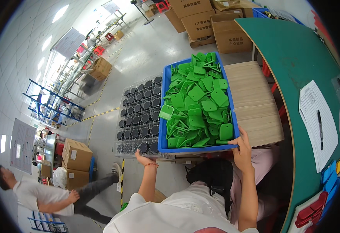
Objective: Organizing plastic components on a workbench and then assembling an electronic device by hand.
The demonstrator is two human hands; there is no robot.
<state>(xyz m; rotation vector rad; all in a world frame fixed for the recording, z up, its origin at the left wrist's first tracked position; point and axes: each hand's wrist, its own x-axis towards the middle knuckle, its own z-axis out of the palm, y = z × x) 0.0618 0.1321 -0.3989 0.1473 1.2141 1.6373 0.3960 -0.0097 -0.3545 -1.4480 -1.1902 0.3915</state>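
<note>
A blue plastic bin (160, 132) lies in front of me, heaped with green plastic pieces (196, 93), flat tabs with rounded corners. My right hand (242, 150) grips its near right corner, thumb and fingers at the rim. To the left, partly beneath the bin, is a clear plastic tray (119, 153) with rows of round black parts (135, 118). My left hand (144, 158) is closed on the tray's near edge, its fingertips partly hidden there. One green piece (166, 112) leans over the bin's left rim.
A wood-topped surface (255, 101) adjoins the bin's right side. Beyond it curves a green table (290, 70) with paper sheets (318, 124) and a pen (320, 130). Cardboard boxes (232, 37) are stacked at the back. At left, another person (49, 194) is mid-stride near more boxes (76, 155).
</note>
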